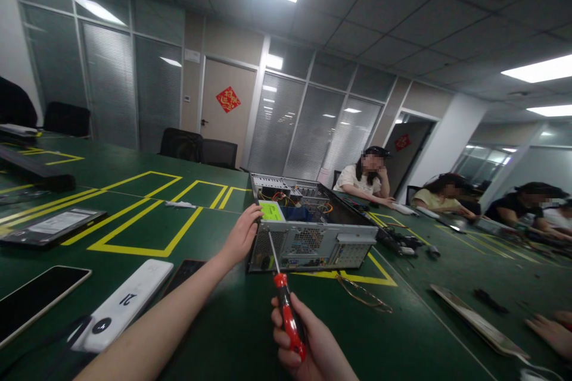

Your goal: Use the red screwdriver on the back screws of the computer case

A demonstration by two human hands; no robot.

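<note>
An opened computer case (360, 241) lies on the green table with its back panel toward me. Inside it, at the left, sits a power supply with a bright green label (271, 211); cables show behind it. My left hand (243, 233) grips the case's left rear corner, fingers pressed against the edge beside the power supply. In my right hand (308, 333), closed around the handle, is a red and black screwdriver (289, 320). Its shaft points away from me, and the tip is at the upper left of the back panel. Whether it touches a screw I cannot make out.
Left of me are a white power bank (127, 303) marked 21, a phone (40, 297) and a hard drive (53, 225). Eyeglasses (364, 293) lie before the case. Another person's hand (552, 333) is at the right edge, near a tablet-like slab (480, 320). Several people sit beyond.
</note>
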